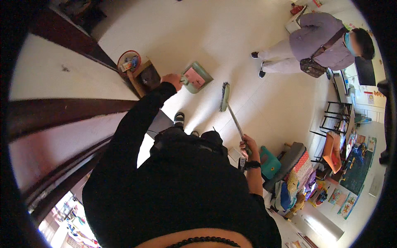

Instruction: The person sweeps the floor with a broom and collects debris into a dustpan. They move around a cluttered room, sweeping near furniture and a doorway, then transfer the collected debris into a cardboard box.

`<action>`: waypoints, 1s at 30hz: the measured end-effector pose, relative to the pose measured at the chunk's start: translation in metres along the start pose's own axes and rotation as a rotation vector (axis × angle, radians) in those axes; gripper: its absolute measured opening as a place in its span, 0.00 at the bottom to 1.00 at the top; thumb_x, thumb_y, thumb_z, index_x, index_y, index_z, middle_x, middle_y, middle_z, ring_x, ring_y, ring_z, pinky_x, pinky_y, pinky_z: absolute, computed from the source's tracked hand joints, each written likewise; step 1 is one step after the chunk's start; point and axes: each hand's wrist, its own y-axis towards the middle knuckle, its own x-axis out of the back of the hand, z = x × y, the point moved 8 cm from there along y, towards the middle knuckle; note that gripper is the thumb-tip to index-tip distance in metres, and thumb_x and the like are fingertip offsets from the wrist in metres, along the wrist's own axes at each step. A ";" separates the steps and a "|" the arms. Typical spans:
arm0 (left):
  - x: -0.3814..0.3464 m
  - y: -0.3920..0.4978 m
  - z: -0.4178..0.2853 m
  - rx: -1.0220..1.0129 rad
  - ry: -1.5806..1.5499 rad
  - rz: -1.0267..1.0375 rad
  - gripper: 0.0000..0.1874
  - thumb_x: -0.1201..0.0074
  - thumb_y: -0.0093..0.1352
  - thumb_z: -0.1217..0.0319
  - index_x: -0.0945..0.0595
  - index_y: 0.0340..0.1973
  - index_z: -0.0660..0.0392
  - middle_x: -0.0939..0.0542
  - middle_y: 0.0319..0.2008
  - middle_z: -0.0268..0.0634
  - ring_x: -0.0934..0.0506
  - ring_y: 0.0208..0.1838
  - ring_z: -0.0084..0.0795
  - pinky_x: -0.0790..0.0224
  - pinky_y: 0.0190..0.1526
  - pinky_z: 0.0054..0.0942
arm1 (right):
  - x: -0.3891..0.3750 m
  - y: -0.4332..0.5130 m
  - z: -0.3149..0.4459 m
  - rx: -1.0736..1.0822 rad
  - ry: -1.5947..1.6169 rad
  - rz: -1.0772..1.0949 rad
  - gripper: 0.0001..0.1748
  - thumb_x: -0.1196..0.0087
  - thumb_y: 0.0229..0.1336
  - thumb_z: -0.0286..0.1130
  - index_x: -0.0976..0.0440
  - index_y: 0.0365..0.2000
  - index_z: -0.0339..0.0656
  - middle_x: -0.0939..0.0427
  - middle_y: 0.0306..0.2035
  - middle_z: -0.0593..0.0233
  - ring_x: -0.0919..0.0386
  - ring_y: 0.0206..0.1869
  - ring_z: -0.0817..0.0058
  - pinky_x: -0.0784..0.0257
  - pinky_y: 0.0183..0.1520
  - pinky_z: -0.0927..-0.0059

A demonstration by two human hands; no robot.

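With my left hand (171, 81) I grip the short handle of a green plastic dustpan (207, 76). A pink rectangular piece (194, 77) shows on the pan's face; I cannot tell whether it is a label or something lying in it. My right hand (250, 145) is closed around the grey stick (235, 121) of a broom. At its far end is the green broom head (226, 97), its dark bristles turned towards the dustpan and a gap of pale floor between the two. Whether the dustpan touches the floor is unclear.
A red-rimmed waste basket (129, 53) holding rubbish and a cardboard box (150, 66) stand by the doorway wall. A masked person (321, 40) with a shoulder bag stands across the pale floor (217, 34). A turquoise container (269, 162), piled bedding (297, 161) and an orange chair (332, 152) line my right.
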 end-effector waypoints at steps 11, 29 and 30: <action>0.006 0.075 0.002 0.173 0.107 0.040 0.17 0.48 0.57 0.56 0.21 0.37 0.51 0.20 0.33 0.46 0.21 0.40 0.46 0.28 0.39 0.43 | 0.000 0.162 0.165 0.210 -0.390 -0.260 0.04 0.54 0.53 0.31 0.36 0.26 0.43 0.36 0.12 0.65 0.37 0.09 0.73 0.41 0.09 0.68; 0.057 0.214 -0.025 0.237 0.200 0.000 0.21 0.45 0.56 0.53 0.20 0.39 0.52 0.19 0.33 0.47 0.22 0.39 0.48 0.28 0.40 0.45 | -0.095 0.154 0.334 0.058 -0.320 0.212 0.12 0.53 0.55 0.33 0.34 0.42 0.48 0.36 0.16 0.72 0.39 0.12 0.84 0.45 0.10 0.82; 0.063 0.222 -0.021 0.220 0.178 -0.008 0.21 0.45 0.56 0.53 0.20 0.39 0.51 0.19 0.33 0.46 0.22 0.38 0.48 0.28 0.40 0.45 | -0.095 0.157 0.348 0.084 -0.331 0.200 0.10 0.53 0.55 0.33 0.34 0.39 0.48 0.36 0.16 0.72 0.39 0.12 0.84 0.45 0.10 0.82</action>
